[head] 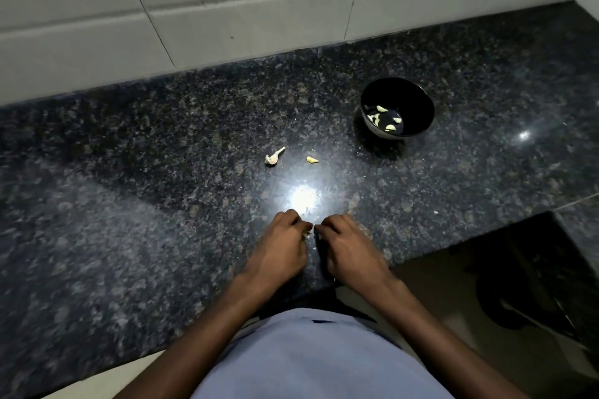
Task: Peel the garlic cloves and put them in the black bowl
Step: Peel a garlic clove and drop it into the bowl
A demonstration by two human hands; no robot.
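Head view, and we're mid-peel: our left hand [278,249] and right hand [348,248] are close together over the near edge of the bench [129,172], fingers curled in, pinching a small pale clove [307,232] between them (only a sliver of it shows). Both hands look closed on it, the left gripping, the right seemingly picking at the skin.

Up ahead, the bowl [418,97] sits well off to the right on the bench, with several peeled cloves [384,118] already lying in its bottom. Near the middle of the bench lie a loose clove [312,159] and, to its left, a stem piece [275,157] with its tail sticking up.

Our read: the skin isn't off yet. Next we'd need to strip it clean, then carry the clove forward and right and drop it into the bowl.

Hard to tell: how much skin remains, since our fingers hide the clove; whether that loose clove is peeled; and a glare spot washes out the bench just beyond our hands.
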